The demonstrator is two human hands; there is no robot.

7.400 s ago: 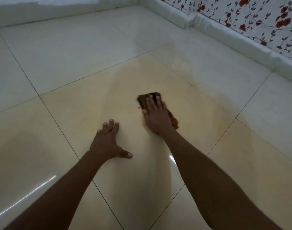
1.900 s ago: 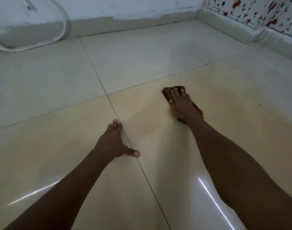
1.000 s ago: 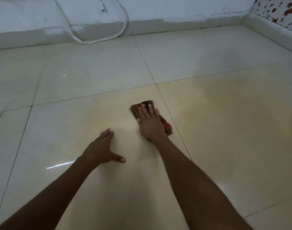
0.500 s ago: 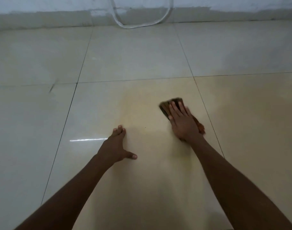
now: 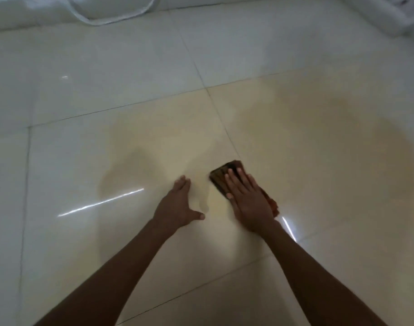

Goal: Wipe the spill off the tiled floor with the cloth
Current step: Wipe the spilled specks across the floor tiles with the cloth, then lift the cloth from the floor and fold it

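Observation:
A dark brown folded cloth [image 5: 221, 178] lies flat on the glossy cream tiled floor [image 5: 318, 161]. My right hand [image 5: 249, 201] presses down on it with straight fingers and covers most of it; a reddish edge shows at the hand's right side. My left hand [image 5: 179, 207] rests flat on the tile just left of the cloth, fingers straight and thumb spread. A faint wet smear [image 5: 202, 196] shows on the tile between the two hands.
A white cable loop [image 5: 111, 18] lies on the floor by the far wall skirting. A white raised ledge [image 5: 375, 16] runs along the top right. Grout lines cross the tiles around the hands.
The view has swung and pulled back. My right hand with the cloth has slid closer to my left hand. The left hand stays planted on the tile.

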